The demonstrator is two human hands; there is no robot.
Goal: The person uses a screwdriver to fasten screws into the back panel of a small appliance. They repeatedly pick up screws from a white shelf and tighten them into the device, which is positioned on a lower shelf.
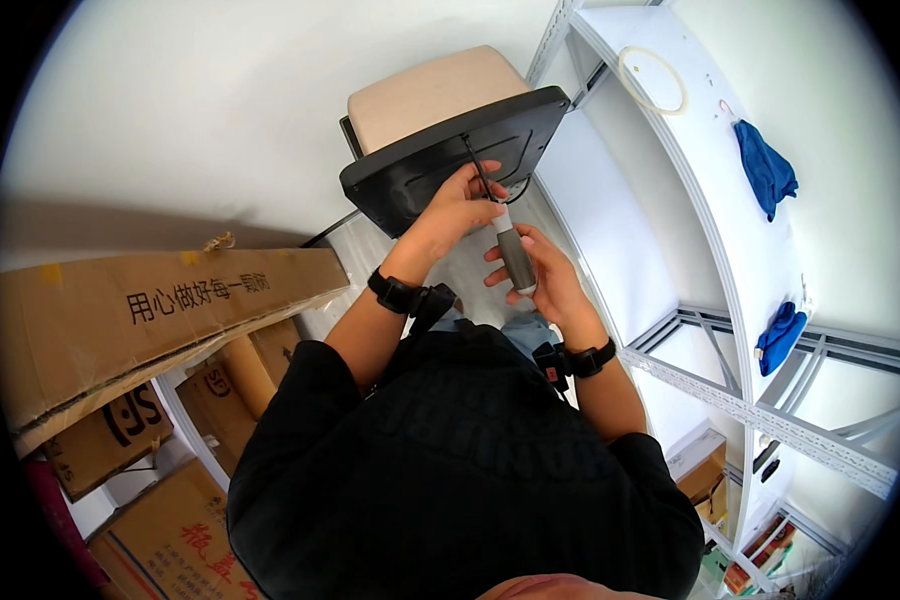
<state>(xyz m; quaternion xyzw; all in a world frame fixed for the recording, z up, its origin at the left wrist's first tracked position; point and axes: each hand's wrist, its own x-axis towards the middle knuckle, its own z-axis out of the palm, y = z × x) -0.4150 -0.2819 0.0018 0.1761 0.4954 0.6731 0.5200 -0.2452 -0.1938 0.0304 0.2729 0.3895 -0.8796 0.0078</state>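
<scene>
A screwdriver (516, 262) with a thick grey handle and a long dark shaft slants up to a black plastic panel (420, 180). Its tip meets the panel near the upper edge. My left hand (455, 215) pinches the shaft just above the handle's pale collar. Lower down, my right hand (555, 275) has its fingers curled loosely round the handle. Behind the panel sits a rounded beige body (440, 95), joined to it. Whether a screw sits under the tip is too small to tell. Black straps circle both my wrists.
Cardboard boxes (180, 300) crowd the left side, one long box on top. White metal shelving (760, 420) curves along the right. On it are blue cloths (765, 170) and a pale ring (654, 80). A white wall (200, 110) stands behind the panel.
</scene>
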